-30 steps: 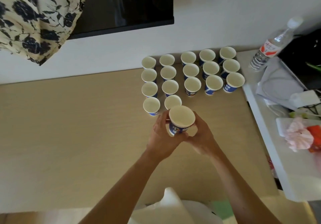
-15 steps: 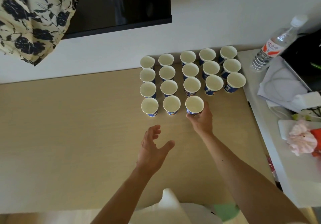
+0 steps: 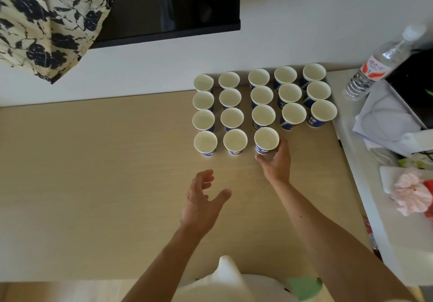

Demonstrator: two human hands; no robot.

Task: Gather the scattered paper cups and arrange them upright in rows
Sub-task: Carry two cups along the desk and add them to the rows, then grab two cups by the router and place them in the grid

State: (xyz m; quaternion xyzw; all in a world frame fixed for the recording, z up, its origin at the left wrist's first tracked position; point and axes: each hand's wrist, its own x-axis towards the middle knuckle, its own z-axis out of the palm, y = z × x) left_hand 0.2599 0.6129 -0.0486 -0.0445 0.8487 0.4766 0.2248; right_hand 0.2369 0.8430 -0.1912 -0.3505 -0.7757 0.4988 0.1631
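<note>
The cups (image 3: 235, 140) are matt white paper inside with glossy blue printed walls, the desk (image 3: 93, 184) is smooth pale wood-grain laminate, the bottle (image 3: 375, 67) is clear ribbed plastic with a printed label, the curtain (image 3: 42, 20) is floral cloth, and the screen (image 3: 173, 4) is glossy black.

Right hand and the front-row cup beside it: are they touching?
Touching. The head view shows the right hand gripping the base of the front-row cup.
</note>
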